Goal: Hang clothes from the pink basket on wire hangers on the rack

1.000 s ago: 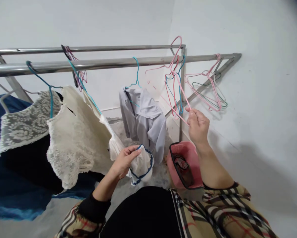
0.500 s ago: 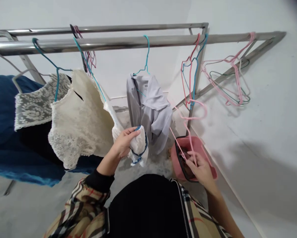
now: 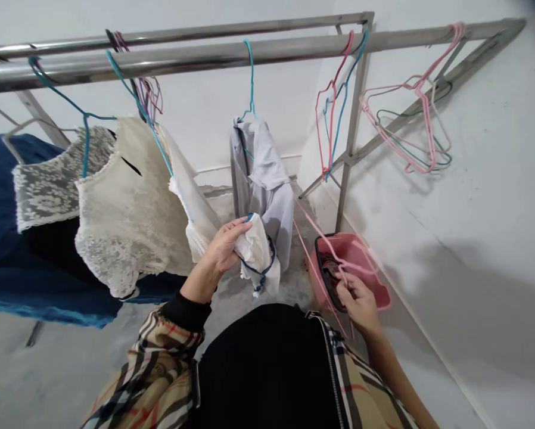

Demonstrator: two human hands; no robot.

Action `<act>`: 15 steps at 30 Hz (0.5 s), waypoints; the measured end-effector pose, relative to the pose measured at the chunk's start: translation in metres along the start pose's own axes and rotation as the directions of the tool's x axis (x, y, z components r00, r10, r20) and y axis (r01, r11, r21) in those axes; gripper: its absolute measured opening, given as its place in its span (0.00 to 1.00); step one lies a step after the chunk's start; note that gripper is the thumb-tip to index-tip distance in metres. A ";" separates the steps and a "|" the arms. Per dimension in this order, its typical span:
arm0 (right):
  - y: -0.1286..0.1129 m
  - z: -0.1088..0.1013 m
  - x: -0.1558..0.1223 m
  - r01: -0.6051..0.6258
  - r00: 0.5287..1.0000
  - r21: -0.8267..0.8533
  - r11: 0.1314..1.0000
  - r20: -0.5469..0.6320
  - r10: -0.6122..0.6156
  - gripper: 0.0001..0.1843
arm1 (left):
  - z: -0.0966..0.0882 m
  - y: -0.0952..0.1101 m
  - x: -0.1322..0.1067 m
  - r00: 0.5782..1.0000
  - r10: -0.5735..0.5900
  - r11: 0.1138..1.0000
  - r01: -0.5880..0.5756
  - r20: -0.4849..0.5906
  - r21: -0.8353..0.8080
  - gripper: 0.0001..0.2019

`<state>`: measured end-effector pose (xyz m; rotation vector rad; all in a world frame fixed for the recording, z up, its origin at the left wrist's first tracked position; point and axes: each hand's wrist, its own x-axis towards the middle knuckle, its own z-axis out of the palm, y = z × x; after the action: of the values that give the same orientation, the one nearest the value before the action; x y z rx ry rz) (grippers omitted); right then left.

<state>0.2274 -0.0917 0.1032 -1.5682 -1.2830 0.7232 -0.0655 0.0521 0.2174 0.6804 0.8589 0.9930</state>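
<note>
My left hand (image 3: pixel 223 247) is closed on a small white garment with blue trim (image 3: pixel 259 256), held up in front of a hanging grey shirt (image 3: pixel 263 179). My right hand (image 3: pixel 357 298) is low at the right, closed on a pink wire hanger (image 3: pixel 321 238) that slants up and to the left above a pink basket (image 3: pixel 370 262). The basket stands on the floor by the rack's leg and has dark clothing in it.
Two steel rails (image 3: pixel 196 56) run across the top. A cream lace top (image 3: pixel 124 208), a lace piece (image 3: pixel 44 185) and blue cloth (image 3: pixel 3 238) hang at the left. Empty hangers (image 3: pixel 334 113) and a pink and green bunch (image 3: pixel 410 137) hang at the right near a white wall.
My right hand took the pink hanger off the rail and brought it down to the basket. The left hand kept hold of the white garment. The view tilted upward.
</note>
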 end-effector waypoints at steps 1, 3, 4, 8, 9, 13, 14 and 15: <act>-0.003 0.003 0.003 0.018 0.999 -0.012 1.000 -0.028 -0.018 0.18 | 0.000 -0.001 0.000 1.000 0.000 1.000 0.000 0.003 -0.001 0.13; -0.004 0.005 0.005 0.050 0.994 -0.066 0.997 -0.090 -0.056 0.18 | 0.001 -0.001 0.000 1.000 0.005 1.000 -0.005 -0.005 0.001 0.12; -0.003 0.002 0.004 0.058 0.992 -0.096 0.994 -0.108 -0.069 0.18 | 0.000 -0.001 0.000 1.000 0.010 1.000 -0.010 -0.016 0.003 0.12; 0.007 -0.022 -0.009 0.057 0.996 -0.165 0.985 -0.055 -0.067 0.26 | -0.002 0.001 -0.001 0.998 0.038 0.999 -0.038 -0.041 0.003 0.12; 0.008 -0.028 -0.013 0.042 0.998 -0.181 0.983 -0.034 -0.049 0.26 | -0.003 0.001 -0.001 0.998 0.043 0.999 -0.043 -0.038 0.005 0.13; 0.006 -0.044 -0.019 -0.026 0.999 -0.208 0.978 0.036 0.034 0.24 | -0.004 0.000 -0.001 0.998 0.055 0.998 -0.054 -0.026 0.025 0.14; 0.004 -0.044 -0.020 -0.030 0.997 -0.203 0.979 0.068 0.045 0.24 | -0.004 -0.001 -0.001 0.998 0.058 0.998 -0.057 -0.023 0.029 0.14; 0.003 -0.043 -0.020 -0.031 0.993 -0.198 0.980 0.102 0.052 0.23 | -0.004 -0.001 -0.001 0.998 0.060 0.998 -0.059 -0.016 0.035 0.15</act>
<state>0.2609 -0.1236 0.1145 -1.7386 -1.4398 0.7333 -0.0689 0.0512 0.2145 0.7308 0.8765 1.0407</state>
